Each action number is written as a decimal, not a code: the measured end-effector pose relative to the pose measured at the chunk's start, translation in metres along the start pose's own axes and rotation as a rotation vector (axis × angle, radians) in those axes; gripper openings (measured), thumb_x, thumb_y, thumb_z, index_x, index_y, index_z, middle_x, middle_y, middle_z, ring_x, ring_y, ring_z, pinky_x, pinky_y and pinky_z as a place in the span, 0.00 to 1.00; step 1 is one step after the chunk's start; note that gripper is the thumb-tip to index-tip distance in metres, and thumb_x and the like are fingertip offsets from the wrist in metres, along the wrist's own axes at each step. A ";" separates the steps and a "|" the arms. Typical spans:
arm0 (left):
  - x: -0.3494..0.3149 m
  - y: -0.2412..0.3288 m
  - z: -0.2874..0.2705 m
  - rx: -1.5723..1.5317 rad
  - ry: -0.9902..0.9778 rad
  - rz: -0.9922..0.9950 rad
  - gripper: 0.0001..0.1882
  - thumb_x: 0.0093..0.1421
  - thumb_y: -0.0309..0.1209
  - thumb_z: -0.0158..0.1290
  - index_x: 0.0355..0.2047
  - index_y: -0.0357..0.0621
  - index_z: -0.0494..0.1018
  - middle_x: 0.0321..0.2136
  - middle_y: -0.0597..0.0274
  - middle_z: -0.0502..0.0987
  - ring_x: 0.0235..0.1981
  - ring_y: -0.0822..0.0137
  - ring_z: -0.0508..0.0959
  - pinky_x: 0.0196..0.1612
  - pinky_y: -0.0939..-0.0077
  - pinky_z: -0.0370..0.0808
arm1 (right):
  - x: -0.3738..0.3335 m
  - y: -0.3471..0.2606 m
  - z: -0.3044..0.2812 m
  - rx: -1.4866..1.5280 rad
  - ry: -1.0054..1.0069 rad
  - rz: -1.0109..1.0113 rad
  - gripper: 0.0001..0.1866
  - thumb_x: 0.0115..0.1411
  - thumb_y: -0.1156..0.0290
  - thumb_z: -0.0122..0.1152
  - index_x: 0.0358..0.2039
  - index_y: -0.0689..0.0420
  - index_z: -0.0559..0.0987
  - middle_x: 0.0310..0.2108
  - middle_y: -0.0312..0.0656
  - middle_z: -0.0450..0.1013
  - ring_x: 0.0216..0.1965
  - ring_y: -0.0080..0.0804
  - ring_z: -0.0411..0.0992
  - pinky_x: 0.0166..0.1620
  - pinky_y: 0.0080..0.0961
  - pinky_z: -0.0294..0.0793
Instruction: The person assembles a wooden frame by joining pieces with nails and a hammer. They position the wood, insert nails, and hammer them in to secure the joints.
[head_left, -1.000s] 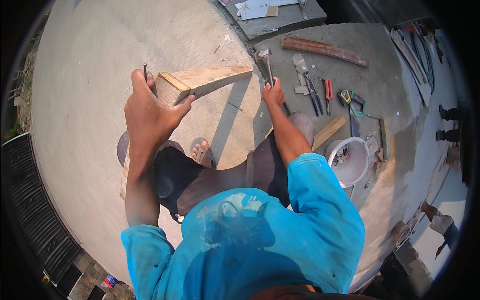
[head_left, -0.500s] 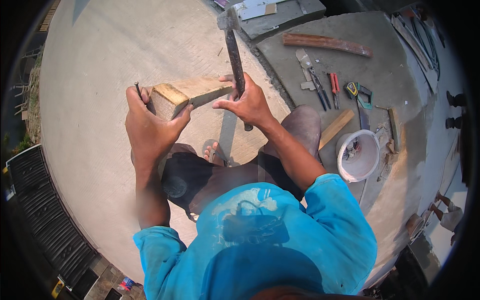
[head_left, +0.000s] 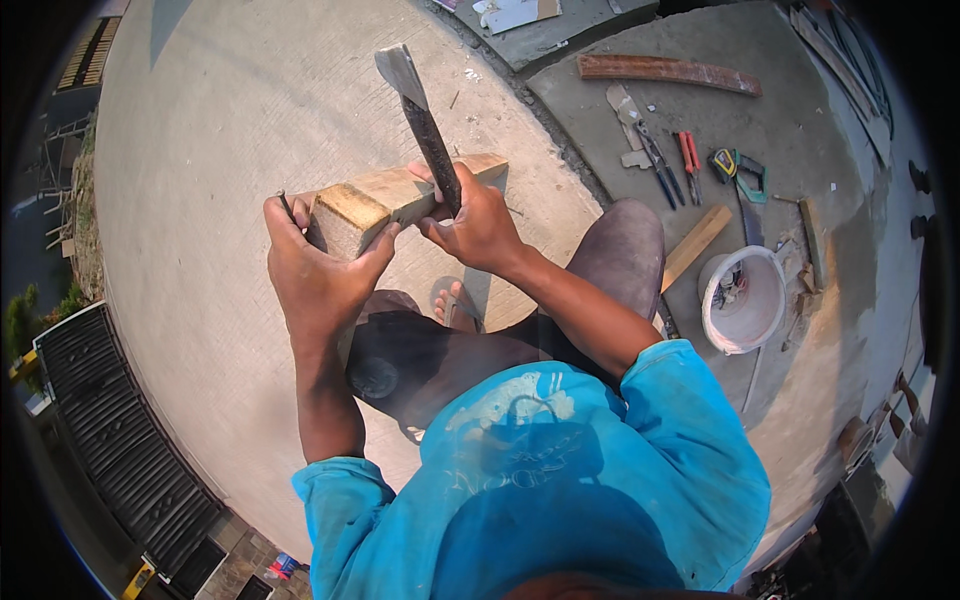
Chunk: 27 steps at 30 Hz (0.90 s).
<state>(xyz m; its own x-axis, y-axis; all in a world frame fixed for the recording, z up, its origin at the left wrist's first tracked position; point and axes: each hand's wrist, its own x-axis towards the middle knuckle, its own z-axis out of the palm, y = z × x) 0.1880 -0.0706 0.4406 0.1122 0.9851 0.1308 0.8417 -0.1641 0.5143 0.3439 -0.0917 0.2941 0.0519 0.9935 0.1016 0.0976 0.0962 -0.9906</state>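
Note:
My left hand (head_left: 322,285) grips the near-left end of a pale wooden block (head_left: 385,190), thumb on its near side. A dark nail (head_left: 285,207) sticks up beside my left fingers, at the block's left end. In my right hand (head_left: 472,225) is a hammer (head_left: 432,145), its dark handle upright and tilted left, its metal head uppermost. The fingers and thumb of that hand also touch the block's near side. A thin line crosses the block's top near its left end. My left palm hides the block's lower end.
On the grey slab at the right lie long-handled pliers (head_left: 660,168), red-handled pliers (head_left: 690,165), a handsaw (head_left: 750,205), a reddish timber (head_left: 670,74) and a wooden strip (head_left: 697,246). A white bucket (head_left: 742,335) stands near my right knee. A dark gate (head_left: 125,440) is at the left.
The hammer's head has swung left and tilted over the block, and my right hand has come against the block. The whole view has shifted slightly; my left hand keeps its grip.

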 end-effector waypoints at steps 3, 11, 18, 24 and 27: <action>0.002 0.005 -0.002 -0.031 -0.038 -0.070 0.41 0.42 0.38 0.77 0.45 0.37 0.60 0.36 0.52 0.73 0.39 0.60 0.77 0.48 0.67 0.76 | -0.005 0.002 0.001 -0.013 0.056 -0.059 0.36 0.52 0.72 0.76 0.63 0.52 0.74 0.29 0.37 0.73 0.28 0.27 0.76 0.34 0.27 0.77; 0.006 -0.001 0.007 -0.057 -0.059 -0.039 0.41 0.42 0.38 0.77 0.44 0.38 0.59 0.37 0.51 0.71 0.40 0.59 0.75 0.47 0.67 0.74 | -0.008 0.002 -0.002 -0.034 0.104 0.014 0.34 0.53 0.78 0.73 0.62 0.51 0.76 0.26 0.32 0.70 0.28 0.20 0.72 0.34 0.23 0.75; 0.009 -0.006 0.007 -0.096 0.005 0.045 0.38 0.42 0.37 0.77 0.41 0.41 0.58 0.33 0.51 0.73 0.34 0.54 0.77 0.40 0.62 0.76 | -0.006 0.006 0.007 -0.026 0.145 -0.053 0.32 0.54 0.80 0.72 0.61 0.56 0.76 0.27 0.29 0.69 0.29 0.15 0.73 0.36 0.19 0.76; 0.012 -0.008 0.003 -0.095 -0.067 -0.052 0.40 0.42 0.41 0.78 0.43 0.39 0.60 0.37 0.50 0.74 0.40 0.57 0.78 0.46 0.63 0.76 | -0.003 0.009 0.006 0.018 0.114 0.004 0.32 0.53 0.77 0.71 0.60 0.54 0.75 0.27 0.33 0.69 0.29 0.24 0.77 0.37 0.26 0.78; 0.012 -0.017 0.006 -0.075 -0.029 0.035 0.36 0.48 0.43 0.74 0.43 0.39 0.60 0.36 0.49 0.75 0.36 0.56 0.79 0.42 0.63 0.77 | -0.001 0.005 0.004 -0.026 0.106 -0.001 0.31 0.55 0.79 0.71 0.60 0.59 0.75 0.26 0.30 0.72 0.29 0.17 0.75 0.35 0.20 0.76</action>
<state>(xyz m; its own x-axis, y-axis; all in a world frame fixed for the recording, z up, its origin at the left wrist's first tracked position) 0.1776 -0.0556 0.4285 0.1570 0.9796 0.1258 0.7952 -0.2009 0.5721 0.3405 -0.0923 0.2887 0.1562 0.9813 0.1126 0.1230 0.0938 -0.9880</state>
